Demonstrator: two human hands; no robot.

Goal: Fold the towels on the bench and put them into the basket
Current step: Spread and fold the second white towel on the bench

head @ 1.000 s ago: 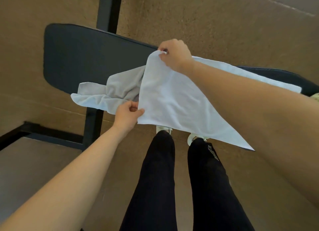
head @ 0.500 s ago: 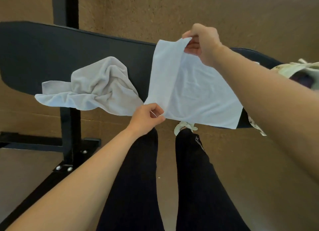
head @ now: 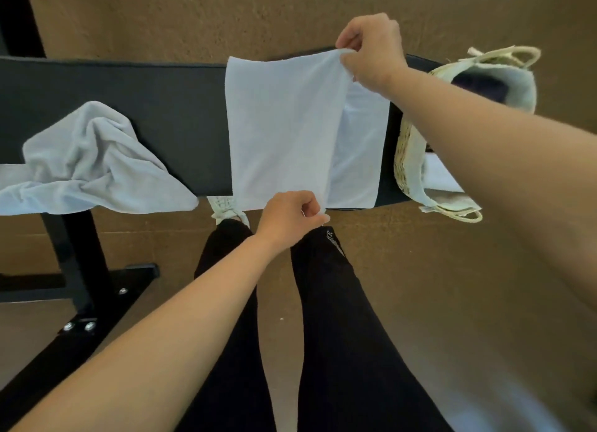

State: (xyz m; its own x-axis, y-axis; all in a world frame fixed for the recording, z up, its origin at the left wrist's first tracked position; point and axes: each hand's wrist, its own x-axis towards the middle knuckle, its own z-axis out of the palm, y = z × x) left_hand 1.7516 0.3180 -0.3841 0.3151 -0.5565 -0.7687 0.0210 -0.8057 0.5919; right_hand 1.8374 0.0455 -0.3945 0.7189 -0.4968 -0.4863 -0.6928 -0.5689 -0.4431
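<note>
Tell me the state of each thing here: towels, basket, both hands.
White towel, partly folded over itself, draped across the bench.
Grey towel, crumpled, unfolded, overhanging the near edge.
Basket, at the bench's right end, contents unclear.
Left hand, pinches white towel's near corner.
Right hand, pinches its far corner.

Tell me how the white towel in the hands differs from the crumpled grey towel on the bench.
The smooth white towel is spread flat, one half lifted over the other; the crumpled pale grey towel lies bunched. The left hand and right hand each pinch a corner of the white towel; nothing touches the grey towel. Both rest on the black padded bench, outside the woven basket.
</note>
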